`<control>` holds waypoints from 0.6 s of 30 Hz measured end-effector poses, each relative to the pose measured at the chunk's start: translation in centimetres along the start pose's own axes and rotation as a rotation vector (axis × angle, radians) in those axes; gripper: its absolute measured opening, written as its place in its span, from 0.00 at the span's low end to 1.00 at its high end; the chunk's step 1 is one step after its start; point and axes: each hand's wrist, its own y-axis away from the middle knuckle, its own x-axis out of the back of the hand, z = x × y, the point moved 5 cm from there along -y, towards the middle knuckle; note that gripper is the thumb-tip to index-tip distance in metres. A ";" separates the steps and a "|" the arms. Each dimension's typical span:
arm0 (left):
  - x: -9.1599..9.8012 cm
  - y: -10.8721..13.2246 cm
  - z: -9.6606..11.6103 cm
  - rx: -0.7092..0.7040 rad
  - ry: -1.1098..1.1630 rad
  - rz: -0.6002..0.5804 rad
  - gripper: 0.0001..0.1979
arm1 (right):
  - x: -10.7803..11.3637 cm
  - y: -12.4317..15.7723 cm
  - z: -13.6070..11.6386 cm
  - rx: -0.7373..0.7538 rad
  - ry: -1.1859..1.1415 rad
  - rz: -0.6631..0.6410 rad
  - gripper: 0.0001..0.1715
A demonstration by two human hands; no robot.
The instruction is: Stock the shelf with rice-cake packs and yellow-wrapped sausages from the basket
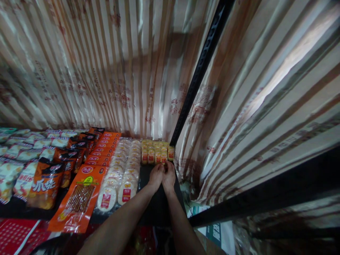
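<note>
My left hand [157, 175] and my right hand [168, 175] are close together over the dark shelf [156, 212], at its right end. Their fingers are bent inward around the lower front of a small yellow snack pack [164, 155] with a red label. The fingertips partly cover it. Behind and beside it stand several matching yellow snack packs [151, 156] in tight rows. Just left of my hands lie two rows of round white rice crackers [128, 191] in clear wrappers.
Orange flat snack bags [82, 194] overlap in a row farther left, beside orange-and-black chip bags [46, 187] and pale bags [9, 179]. A black slotted post [198, 76] rises at the back right corner. Striped curtain sheeting [106, 71] hangs behind and to the right.
</note>
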 end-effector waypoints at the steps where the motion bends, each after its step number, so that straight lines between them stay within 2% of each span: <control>1: 0.1 0.1 0.2 -0.002 -0.013 0.003 0.16 | 0.0 0.0 0.0 0.017 -0.002 0.009 0.24; 6: 0.9 1.1 1.5 -0.085 -0.193 0.071 0.16 | 0.2 -0.2 0.4 0.053 -0.024 0.091 0.26; 12: 1.6 2.3 3.9 -0.368 -0.504 0.119 0.17 | -0.1 -0.8 0.9 -0.002 -0.056 0.081 0.32; 18: 1.1 2.7 3.6 -0.550 -0.712 0.062 0.18 | -0.2 -1.5 1.0 -0.071 -0.036 0.092 0.32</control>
